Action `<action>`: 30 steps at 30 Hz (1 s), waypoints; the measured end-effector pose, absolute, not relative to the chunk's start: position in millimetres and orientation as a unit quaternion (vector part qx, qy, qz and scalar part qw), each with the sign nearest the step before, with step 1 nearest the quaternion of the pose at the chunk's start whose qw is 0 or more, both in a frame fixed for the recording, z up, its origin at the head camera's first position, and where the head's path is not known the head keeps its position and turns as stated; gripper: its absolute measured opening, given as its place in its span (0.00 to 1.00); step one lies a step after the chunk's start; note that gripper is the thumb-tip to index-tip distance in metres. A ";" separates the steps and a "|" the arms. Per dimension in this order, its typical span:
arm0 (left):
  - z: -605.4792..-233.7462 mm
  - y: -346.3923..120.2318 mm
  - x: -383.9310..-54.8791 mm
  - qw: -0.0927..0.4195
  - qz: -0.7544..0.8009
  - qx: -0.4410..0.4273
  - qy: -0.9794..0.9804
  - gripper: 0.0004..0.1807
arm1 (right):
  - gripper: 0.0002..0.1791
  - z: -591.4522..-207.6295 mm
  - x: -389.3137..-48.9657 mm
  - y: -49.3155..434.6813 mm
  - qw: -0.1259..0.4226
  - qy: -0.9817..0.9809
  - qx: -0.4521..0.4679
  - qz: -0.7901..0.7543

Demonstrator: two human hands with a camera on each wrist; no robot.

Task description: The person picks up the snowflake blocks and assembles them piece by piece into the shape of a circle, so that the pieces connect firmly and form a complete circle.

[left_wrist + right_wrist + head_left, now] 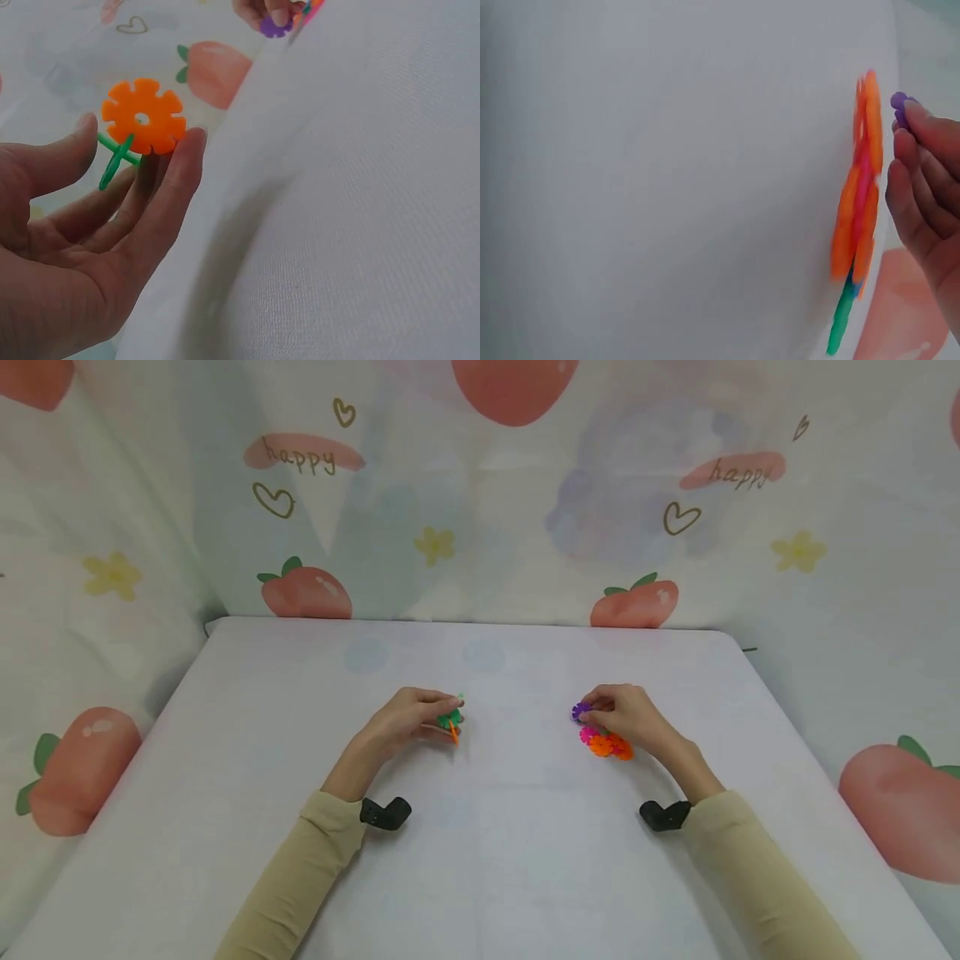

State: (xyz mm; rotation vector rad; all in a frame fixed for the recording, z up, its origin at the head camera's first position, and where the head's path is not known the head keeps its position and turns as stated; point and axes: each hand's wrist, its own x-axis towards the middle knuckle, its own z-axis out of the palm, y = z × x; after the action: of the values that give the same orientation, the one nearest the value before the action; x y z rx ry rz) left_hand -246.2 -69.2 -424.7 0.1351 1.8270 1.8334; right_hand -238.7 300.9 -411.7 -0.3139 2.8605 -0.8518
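My left hand (401, 717) pinches a small joined piece of notched plastic discs between thumb and fingers. In the left wrist view, its orange disc (159, 109) faces the camera, with green discs (116, 166) seen edge-on beside it. My right hand (633, 717) pinches a purple notched disc (577, 712) by its edge. Close by that hand lies a low group of discs, orange (602, 745) and pink (587, 737). From the right wrist, the purple disc (900, 109) is beside the group, where a green disc (841, 322) also shows. Whether the group's discs are joined, I cannot tell.
A white-covered table (480, 860) spreads under both hands. Behind it and at the sides hangs a printed curtain (480, 527) with peaches, hearts and flowers. Black wrist cameras sit at the left cuff (386, 814) and the right cuff (664, 816).
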 end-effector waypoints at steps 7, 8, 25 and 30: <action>-424.5 -70.6 -247.2 0.269 0.681 0.071 0.678 0.23 | 0.10 -408.2 -242.1 265.8 0.062 0.922 -0.147 -0.354; -424.4 -70.5 -247.3 0.270 0.679 0.072 0.679 0.23 | 0.10 -408.2 -242.7 260.7 0.064 0.915 -0.151 -0.368; -427.6 -65.2 -247.5 0.265 0.642 0.065 0.716 0.22 | 0.11 -407.8 -253.0 183.4 0.063 0.863 -0.194 -0.462; -428.3 -64.7 -247.4 0.260 0.636 0.066 0.723 0.22 | 0.11 -409.2 -255.6 171.8 0.069 0.851 -0.205 -0.478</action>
State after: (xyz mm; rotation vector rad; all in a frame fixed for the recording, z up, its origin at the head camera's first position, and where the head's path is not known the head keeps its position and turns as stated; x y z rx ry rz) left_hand -247.4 -64.7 -428.3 0.1778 1.9585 1.7229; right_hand -255.6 171.8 -409.2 -0.6166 2.5633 -1.4394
